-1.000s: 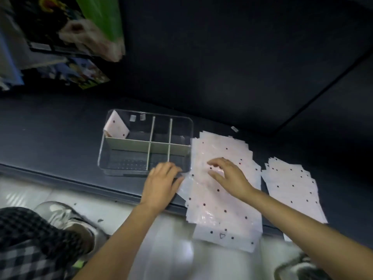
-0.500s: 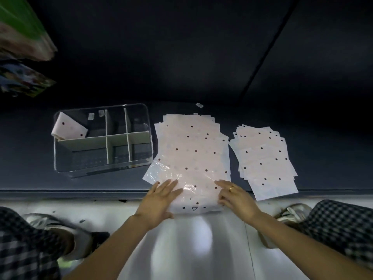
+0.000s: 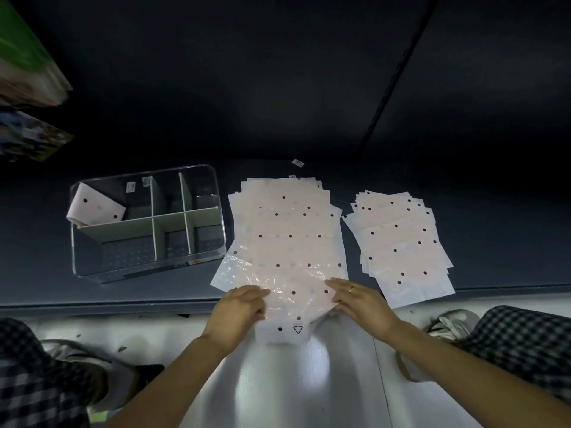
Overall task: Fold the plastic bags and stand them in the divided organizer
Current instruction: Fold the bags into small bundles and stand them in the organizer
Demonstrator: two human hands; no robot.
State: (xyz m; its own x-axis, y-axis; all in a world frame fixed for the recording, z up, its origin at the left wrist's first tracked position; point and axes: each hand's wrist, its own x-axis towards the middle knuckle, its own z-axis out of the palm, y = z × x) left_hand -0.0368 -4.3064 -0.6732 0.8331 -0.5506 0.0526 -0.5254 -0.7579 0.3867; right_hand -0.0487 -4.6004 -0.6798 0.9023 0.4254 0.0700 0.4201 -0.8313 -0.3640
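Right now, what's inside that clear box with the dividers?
One folded dotted bag leans in the far-left compartment of the organizer; other compartments look empty, though dividers hide some corners.

Organizer: 9 o'clock of the big bag stack, nearly touching; back-left cell holds a folded bag, other cells open from above.
Small stack: 3 o'clock, narrow dark gap between.
Shelf, 12 o'clock: bare.
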